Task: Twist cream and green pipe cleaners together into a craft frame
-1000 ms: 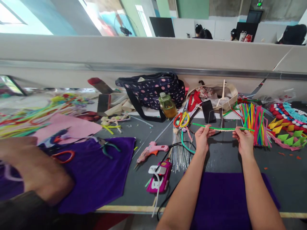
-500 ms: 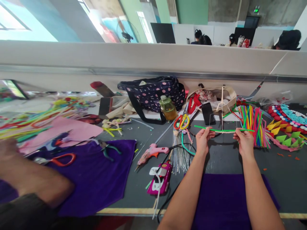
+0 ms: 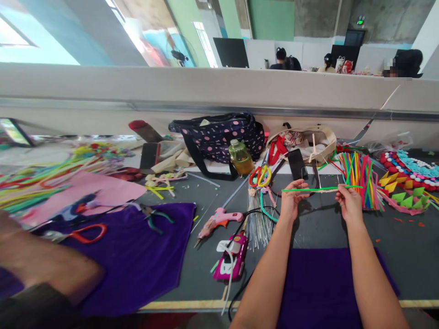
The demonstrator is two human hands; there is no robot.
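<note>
Stretched level between both hands is a bright green pipe cleaner [image 3: 322, 189], with a pale twisted strip running along its underside. Thin wires stand up from it. My left hand [image 3: 293, 199] holds the left end, its fingers loosely extended beneath the green strand. At the other side my right hand [image 3: 348, 201] pinches the strand between thumb and fingers. Both hands are raised over the grey tabletop, beyond a purple cloth [image 3: 320, 283]. A bundle of multicoloured pipe cleaners [image 3: 360, 176] lies just past my right hand.
Left of my arms are a pink glue gun [image 3: 219, 220], a magenta holder [image 3: 233, 258], scissors [image 3: 260, 176] and thin wires [image 3: 259, 224]. A bag [image 3: 219, 137] and bottle [image 3: 240, 157] stand behind. Another person's arm [image 3: 51, 260] reaches over a second purple cloth [image 3: 147, 260].
My left hand's fingers have loosened and spread under the green pipe cleaner, which has shifted slightly. My right hand keeps its pinch. The view has tilted a little.
</note>
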